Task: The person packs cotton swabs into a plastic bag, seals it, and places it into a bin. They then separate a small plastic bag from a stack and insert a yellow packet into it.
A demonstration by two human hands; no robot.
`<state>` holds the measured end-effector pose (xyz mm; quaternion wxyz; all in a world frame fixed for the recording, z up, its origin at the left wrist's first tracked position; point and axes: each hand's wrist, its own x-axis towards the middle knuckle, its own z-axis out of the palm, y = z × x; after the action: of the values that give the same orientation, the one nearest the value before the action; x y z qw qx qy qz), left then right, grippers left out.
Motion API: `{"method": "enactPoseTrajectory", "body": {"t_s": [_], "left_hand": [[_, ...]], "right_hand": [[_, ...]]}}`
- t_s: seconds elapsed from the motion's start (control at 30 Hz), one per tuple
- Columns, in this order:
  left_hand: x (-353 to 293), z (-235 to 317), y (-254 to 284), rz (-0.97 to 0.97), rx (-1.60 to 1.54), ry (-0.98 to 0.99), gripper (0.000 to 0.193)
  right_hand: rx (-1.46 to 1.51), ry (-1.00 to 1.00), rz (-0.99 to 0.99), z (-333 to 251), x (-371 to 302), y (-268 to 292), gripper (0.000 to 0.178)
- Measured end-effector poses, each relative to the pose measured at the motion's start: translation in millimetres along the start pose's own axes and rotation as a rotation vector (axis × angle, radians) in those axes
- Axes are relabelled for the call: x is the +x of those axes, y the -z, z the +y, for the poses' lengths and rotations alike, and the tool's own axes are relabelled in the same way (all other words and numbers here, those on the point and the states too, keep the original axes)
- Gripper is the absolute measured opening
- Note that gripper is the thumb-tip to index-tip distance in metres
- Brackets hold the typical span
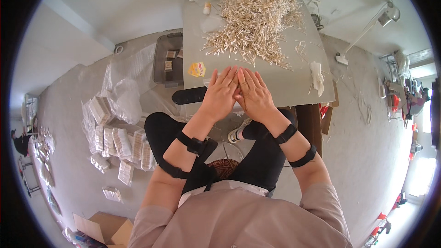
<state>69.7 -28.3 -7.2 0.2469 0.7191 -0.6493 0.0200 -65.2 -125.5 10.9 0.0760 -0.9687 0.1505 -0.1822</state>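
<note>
My left hand (221,93) and my right hand (255,94) lie side by side over the near edge of the pale table (298,89). Their backs face up, the fingers are stretched forward, and the index fingers and thumbs meet in the middle. No object shows in either hand; what may be under the palms is hidden. Beyond the fingertips spreads a large heap of cotton swabs (257,18). Several yellow-and-white cards (197,69) lie to the left of my left hand. A crumpled white glove or cloth (317,79) rests near the table's right side.
A small white bottle (207,8) stands left of the heap. Beside the table are a grey plastic bin (161,59) and a black oblong object (189,95). Wrapped white packs (121,143) and an open cardboard box (106,228) sit on the left floor. A lamp (389,14) stands right.
</note>
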Motion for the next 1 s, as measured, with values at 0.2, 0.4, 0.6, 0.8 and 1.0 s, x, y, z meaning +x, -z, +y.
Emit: {"method": "enactPoseTrajectory", "body": {"t_s": [0.2, 0.4, 0.6, 0.8, 1.0], "left_hand": [[1.1, -19.5, 18.1, 0.049, -0.765, 0.202, 0.047], [-32.3, -49.9, -15.3, 0.79, -1.356, 0.808, 0.034], [-72.2, -43.5, -83.2, 0.426, -1.614, 1.289, 0.064], [-33.6, -27.9, -82.8, 0.33, -1.968, 1.065, 0.067], [-35.7, -49.2, -81.1, 0.235, -1.819, 1.005, 0.067]], "right_hand": [[-0.2, 0.049, -0.155, -16.5, 25.6, 31.9, 0.074], [-0.085, 0.075, -0.209, -1.0, 41.6, 13.7, 0.08], [0.19, -0.195, -0.251, 65.6, 56.5, 5.5, 0.078], [0.583, -0.577, -0.365, 105.4, 44.8, -18.0, 0.078], [0.981, -0.787, -0.322, 119.7, -18.1, -83.5, 0.079]]}}
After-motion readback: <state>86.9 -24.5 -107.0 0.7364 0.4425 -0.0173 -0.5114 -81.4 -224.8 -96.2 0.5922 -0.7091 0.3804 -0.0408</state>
